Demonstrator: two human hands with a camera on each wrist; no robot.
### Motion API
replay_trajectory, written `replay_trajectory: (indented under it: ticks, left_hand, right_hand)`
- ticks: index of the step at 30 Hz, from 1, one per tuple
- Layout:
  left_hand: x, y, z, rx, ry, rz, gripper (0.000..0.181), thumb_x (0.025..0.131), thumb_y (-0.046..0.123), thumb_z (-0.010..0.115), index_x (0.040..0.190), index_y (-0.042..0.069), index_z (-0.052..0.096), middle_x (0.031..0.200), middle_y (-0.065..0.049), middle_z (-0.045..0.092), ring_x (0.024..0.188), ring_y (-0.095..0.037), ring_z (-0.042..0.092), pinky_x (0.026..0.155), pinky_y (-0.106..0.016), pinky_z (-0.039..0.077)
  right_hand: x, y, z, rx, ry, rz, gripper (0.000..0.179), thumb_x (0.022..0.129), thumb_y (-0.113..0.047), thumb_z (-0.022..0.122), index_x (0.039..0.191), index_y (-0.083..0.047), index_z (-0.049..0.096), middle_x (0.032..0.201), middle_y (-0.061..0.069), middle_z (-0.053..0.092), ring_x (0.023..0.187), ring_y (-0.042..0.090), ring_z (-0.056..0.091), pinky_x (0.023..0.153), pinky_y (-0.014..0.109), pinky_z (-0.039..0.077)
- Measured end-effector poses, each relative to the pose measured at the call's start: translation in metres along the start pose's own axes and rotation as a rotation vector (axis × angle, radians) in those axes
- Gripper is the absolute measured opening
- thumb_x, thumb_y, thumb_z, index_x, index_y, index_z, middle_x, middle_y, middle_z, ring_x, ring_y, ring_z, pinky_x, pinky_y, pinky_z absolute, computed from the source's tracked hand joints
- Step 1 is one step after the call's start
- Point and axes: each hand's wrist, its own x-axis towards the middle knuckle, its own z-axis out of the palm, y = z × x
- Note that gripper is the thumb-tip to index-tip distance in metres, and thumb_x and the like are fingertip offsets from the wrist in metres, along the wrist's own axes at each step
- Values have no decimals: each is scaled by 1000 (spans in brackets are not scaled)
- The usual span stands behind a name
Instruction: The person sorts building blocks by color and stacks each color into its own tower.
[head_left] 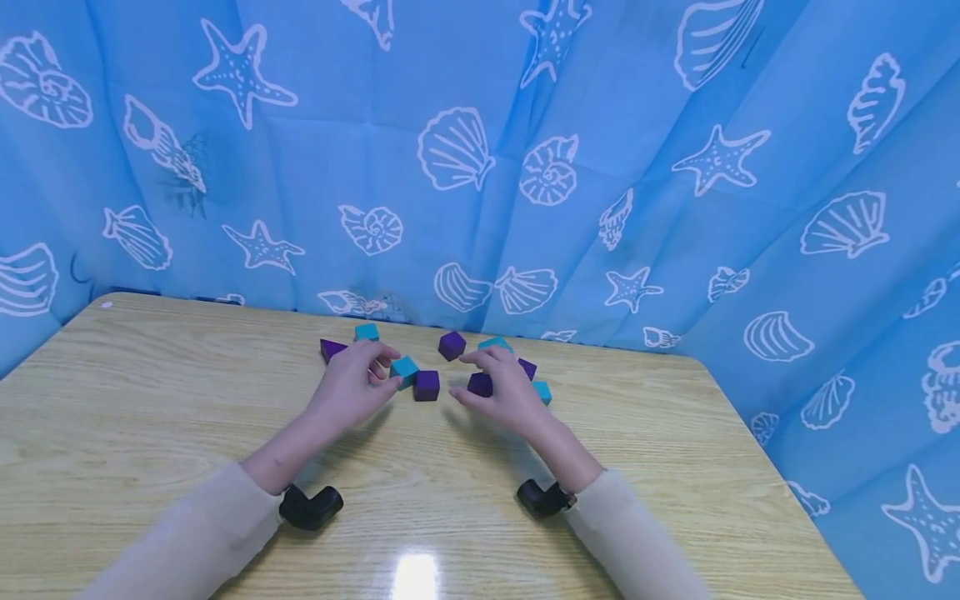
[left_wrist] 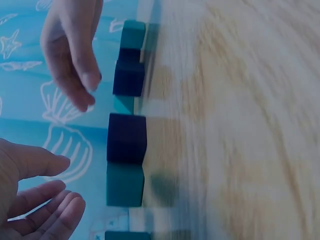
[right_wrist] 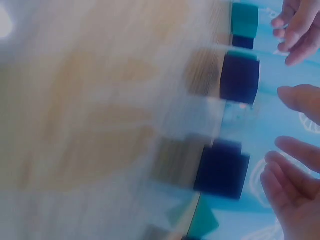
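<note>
My left hand [head_left: 354, 382] hovers over the left blocks, fingers loosely bent. In the left wrist view its thumb and fingers are apart with nothing between them. Just past its fingertips, a light blue cube [head_left: 404, 372] touches a purple cube [head_left: 427, 386]. My right hand [head_left: 508, 390] is raised above the right group, thumb and fingers spread apart and holding nothing in the right wrist view. A purple cube [head_left: 480, 384] shows between its thumb and fingers in the head view. Beyond it sits another purple cube [head_left: 452, 345]. My right hand partly hides a blue block [head_left: 495, 342].
Behind the left hand lie a light blue cube [head_left: 367, 332] and a partly hidden purple pointed block [head_left: 331, 349]. To the right are a purple block [head_left: 528, 367] and a light blue block [head_left: 542, 392]. A blue shell-print curtain [head_left: 480, 217] hangs behind the wooden table [head_left: 187, 375].
</note>
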Motion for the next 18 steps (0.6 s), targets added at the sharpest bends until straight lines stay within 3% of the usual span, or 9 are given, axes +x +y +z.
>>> replay_trajectory:
  ticks: [6, 14, 18]
  left_hand:
    - [0, 4, 9, -42, -51, -42, 24, 84, 6, 70, 105, -3, 66, 92, -13, 66, 79, -19, 63, 73, -33, 59]
    - [1, 8, 23, -55, -79, -128, 30, 83, 6, 69, 110, -6, 64, 96, -14, 67, 84, -21, 66, 76, -32, 60]
    - [-1, 9, 29, -23, -78, -117, 31, 82, 7, 71, 110, -6, 65, 95, -14, 68, 83, -20, 66, 75, -31, 60]
  right_hand:
    - [6, -9, 7, 39, -34, -7, 44, 87, -19, 71, 124, 0, 61, 122, 13, 59, 109, 30, 58, 91, 42, 55]
    - [10, -20, 15, 30, -136, 54, 48, 87, -14, 69, 130, 1, 55, 127, 15, 57, 110, 29, 60, 94, 39, 55]
    - [12, -22, 18, 17, -176, 80, 50, 88, -13, 69, 133, 2, 52, 126, 17, 57, 110, 28, 59, 94, 38, 55]
